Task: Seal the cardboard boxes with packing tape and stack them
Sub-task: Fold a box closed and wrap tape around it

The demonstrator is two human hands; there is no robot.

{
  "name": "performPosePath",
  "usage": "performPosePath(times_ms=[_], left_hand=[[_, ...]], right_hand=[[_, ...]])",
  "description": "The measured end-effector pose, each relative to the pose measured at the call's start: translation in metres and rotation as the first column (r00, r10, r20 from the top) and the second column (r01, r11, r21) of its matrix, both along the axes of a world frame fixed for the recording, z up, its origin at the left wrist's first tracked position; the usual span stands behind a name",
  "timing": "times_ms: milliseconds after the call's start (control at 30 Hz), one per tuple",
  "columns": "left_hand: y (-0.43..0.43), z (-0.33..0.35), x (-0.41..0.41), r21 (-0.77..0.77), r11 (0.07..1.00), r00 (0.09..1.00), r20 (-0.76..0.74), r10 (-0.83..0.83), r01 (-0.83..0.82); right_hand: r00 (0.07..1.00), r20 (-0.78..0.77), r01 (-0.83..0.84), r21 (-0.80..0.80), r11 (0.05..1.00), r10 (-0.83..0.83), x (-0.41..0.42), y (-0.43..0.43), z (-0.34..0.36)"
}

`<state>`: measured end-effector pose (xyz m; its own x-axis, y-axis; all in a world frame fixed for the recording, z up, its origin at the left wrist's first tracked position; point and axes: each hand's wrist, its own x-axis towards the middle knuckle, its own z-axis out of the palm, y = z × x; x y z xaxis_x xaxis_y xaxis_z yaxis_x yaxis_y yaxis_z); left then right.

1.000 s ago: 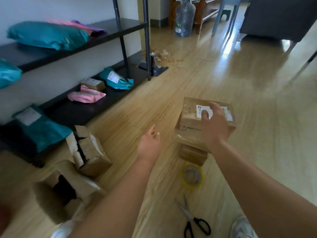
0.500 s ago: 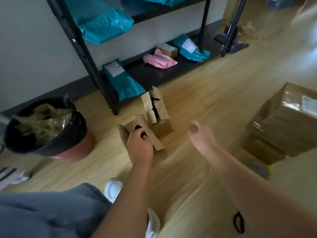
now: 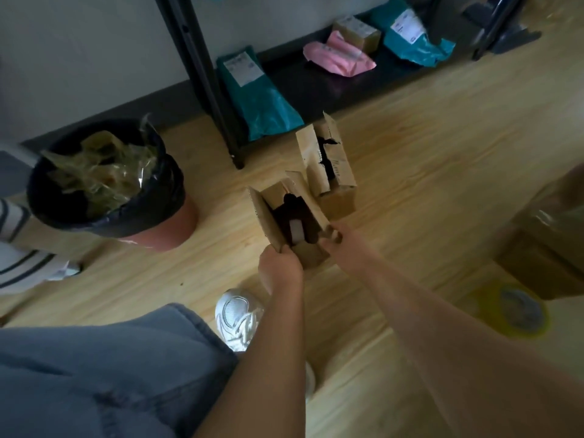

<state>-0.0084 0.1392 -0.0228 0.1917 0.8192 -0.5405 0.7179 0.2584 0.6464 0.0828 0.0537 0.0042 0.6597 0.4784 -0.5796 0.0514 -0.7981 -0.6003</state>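
Observation:
Both my hands hold a small open cardboard box (image 3: 268, 213) on the wooden floor. My left hand (image 3: 279, 267) grips its near left flap, and my right hand (image 3: 331, 238) pinches the near right flap. Dark contents with a white piece show inside. A second open box (image 3: 328, 165) stands just behind it, flaps up. A stack of taped boxes (image 3: 550, 248) sits at the right edge, partly cut off. A yellow tape roll (image 3: 518, 311) lies on the floor in front of that stack.
A black-lined bin (image 3: 110, 191) full of crumpled wrap stands at the left. A black shelf rack (image 3: 221, 99) behind holds teal and pink mailer bags and a small box. My knee in jeans and white shoe (image 3: 237, 317) are below.
My view swung left from the taped stack to the open boxes. My right hand left the stack. Both hands came onto the nearer open box and grip its flaps.

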Motion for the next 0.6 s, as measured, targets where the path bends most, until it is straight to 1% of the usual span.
performPosePath(times_ms=[133,267,367,467,600], left_hand=[[-0.016,0.013,0.002,-0.037,0.998,0.999,-0.013,0.042,-0.042],[-0.044,0.032,-0.003,-0.104,0.993,0.998,0.037,0.06,-0.056],[-0.07,0.044,-0.011,-0.12,0.99,0.995,0.065,0.079,-0.07],[-0.095,0.044,-0.026,-0.127,0.992,0.997,0.065,0.029,-0.021],[-0.126,0.039,-0.042,-0.174,0.979,0.992,0.082,-0.092,0.106]], right_hand=[[0.999,0.048,-0.005,-0.034,0.999,0.007,-0.002,-0.015,0.003],[0.995,0.1,0.01,-0.035,0.999,-0.007,-0.006,-0.044,0.013],[0.994,0.1,0.045,-0.027,0.999,-0.042,-0.014,-0.071,0.015],[0.994,0.057,0.088,0.01,0.996,-0.089,-0.028,-0.105,0.016],[0.982,0.029,0.187,-0.014,0.982,-0.186,-0.052,-0.159,0.015]])
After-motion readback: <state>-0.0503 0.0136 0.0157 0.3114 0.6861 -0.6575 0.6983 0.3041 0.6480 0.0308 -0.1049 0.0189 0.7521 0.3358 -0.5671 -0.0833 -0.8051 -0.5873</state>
